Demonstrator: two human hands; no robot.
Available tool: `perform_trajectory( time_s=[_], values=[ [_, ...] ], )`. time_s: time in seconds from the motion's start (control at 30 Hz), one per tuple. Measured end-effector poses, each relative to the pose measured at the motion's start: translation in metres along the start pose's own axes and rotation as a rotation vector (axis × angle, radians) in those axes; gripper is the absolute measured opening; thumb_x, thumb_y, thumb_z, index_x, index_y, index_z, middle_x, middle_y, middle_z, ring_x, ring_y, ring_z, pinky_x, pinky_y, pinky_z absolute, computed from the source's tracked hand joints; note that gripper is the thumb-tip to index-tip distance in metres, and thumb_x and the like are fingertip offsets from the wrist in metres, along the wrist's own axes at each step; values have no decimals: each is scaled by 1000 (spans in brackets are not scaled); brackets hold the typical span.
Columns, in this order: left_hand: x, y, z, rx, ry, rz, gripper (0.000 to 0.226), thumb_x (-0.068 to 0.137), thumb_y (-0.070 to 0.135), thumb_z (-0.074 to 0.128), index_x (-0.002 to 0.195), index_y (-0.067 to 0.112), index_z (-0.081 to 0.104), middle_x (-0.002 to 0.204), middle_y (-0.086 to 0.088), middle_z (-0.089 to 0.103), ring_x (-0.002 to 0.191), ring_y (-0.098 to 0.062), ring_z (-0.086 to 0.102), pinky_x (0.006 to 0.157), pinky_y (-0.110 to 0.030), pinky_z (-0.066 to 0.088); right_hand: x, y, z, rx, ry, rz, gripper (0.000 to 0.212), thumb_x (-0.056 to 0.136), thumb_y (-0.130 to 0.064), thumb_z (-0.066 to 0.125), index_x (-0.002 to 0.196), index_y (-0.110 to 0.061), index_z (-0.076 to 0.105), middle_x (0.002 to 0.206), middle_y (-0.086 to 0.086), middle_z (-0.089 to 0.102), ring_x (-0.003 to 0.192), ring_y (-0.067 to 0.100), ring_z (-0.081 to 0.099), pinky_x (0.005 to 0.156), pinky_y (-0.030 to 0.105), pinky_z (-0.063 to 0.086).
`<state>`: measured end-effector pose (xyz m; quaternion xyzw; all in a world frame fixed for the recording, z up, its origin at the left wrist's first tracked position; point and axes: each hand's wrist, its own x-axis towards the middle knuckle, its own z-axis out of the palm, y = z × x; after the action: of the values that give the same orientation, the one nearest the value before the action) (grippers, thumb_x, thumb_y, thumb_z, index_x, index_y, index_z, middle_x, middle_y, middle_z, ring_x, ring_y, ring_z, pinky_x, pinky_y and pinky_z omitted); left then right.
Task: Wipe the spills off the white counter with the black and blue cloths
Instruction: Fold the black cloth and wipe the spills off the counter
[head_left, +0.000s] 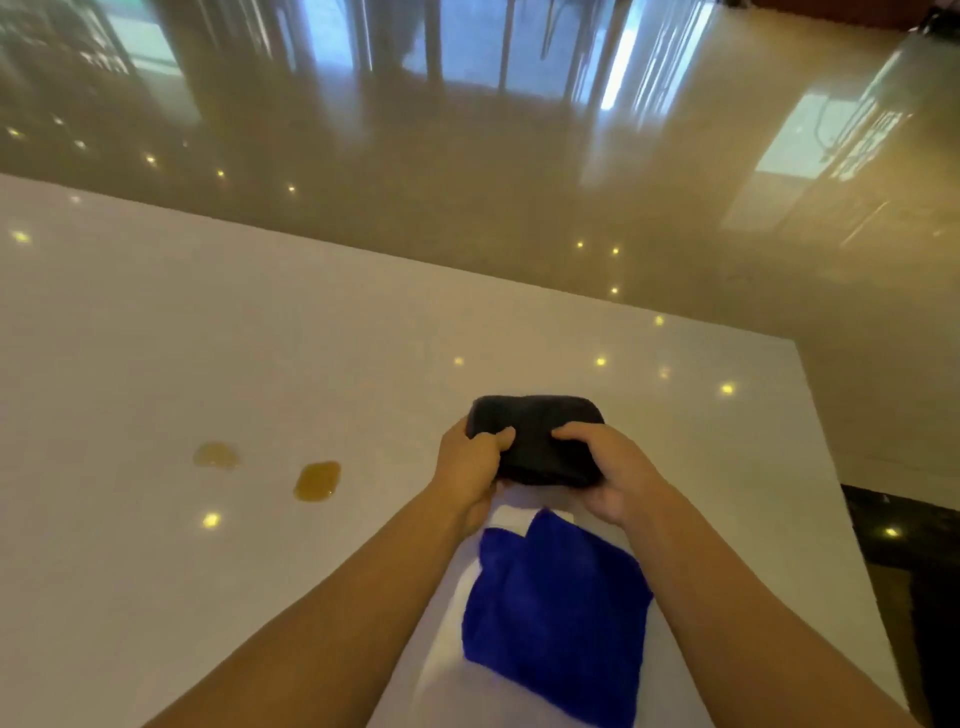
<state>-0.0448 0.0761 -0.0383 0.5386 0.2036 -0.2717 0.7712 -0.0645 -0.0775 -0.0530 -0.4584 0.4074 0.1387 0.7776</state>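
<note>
A folded black cloth (537, 423) is held over the white counter (156, 338), gripped at its two ends by my left hand (470, 467) and my right hand (605, 467). Nearer to me, between my forearms, a blue cloth (556, 613) lies flat on the counter. Two amber spills sit to the left of my hands: a darker spill (317, 480) and a paler spill (215, 455) further left.
The counter's far edge runs diagonally from upper left to a corner (795, 343) at the right, and its right edge drops to a glossy beige floor (519, 208). A dark strip (904, 545) lies at the lower right beyond the counter.
</note>
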Motion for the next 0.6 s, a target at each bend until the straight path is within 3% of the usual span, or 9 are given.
perform_trajectory(
  time_s=[0.07, 0.23, 0.37, 0.5, 0.53, 0.6],
  values=[
    [-20, 6, -34, 0, 33, 47, 42, 92, -6, 52, 129, 13, 59, 117, -17, 67, 109, -34, 65, 92, -54, 57, -14, 18, 21, 61, -76, 34, 40, 83, 1, 69, 121, -8, 64, 115, 25, 71, 108, 42, 67, 79, 50, 63],
    [-54, 23, -122, 20, 121, 149, 61, 91, -13, 48, 142, 19, 52, 127, -14, 66, 116, -37, 64, 92, -61, 55, -40, 64, 106, -25, -191, -44, 55, 86, 14, 59, 131, -18, 60, 126, 19, 64, 115, 41, 62, 90, 55, 59],
    [-52, 45, -177, 76, 147, 180, 63, 89, -13, 53, 141, 23, 54, 133, -12, 64, 121, -37, 61, 96, -60, 54, -36, 85, 157, -109, -190, -106, 54, 88, 14, 54, 130, -20, 61, 125, 17, 66, 112, 38, 64, 75, 46, 63],
    [-50, 48, -223, 732, 312, 196, 63, 90, 14, 69, 148, 17, 42, 146, -11, 53, 133, -32, 53, 109, -42, 43, -33, 118, 165, -835, 241, -382, 60, 92, -9, 66, 148, -12, 44, 144, 17, 52, 128, 32, 53, 106, 43, 48],
    [-54, 46, -235, 860, 383, 254, 60, 91, 21, 69, 145, 16, 44, 146, -10, 53, 133, -30, 52, 108, -38, 43, -35, 125, 165, -974, 304, -513, 63, 92, -16, 67, 149, -13, 42, 145, 16, 48, 130, 31, 50, 107, 42, 46],
    [-62, 40, -259, 1007, 512, 367, 56, 93, 33, 64, 144, 16, 46, 150, -10, 47, 137, -29, 46, 109, -35, 39, -35, 135, 171, -1187, 273, -753, 64, 92, -28, 65, 150, -17, 40, 146, 14, 45, 132, 30, 45, 110, 45, 44]
  ],
)
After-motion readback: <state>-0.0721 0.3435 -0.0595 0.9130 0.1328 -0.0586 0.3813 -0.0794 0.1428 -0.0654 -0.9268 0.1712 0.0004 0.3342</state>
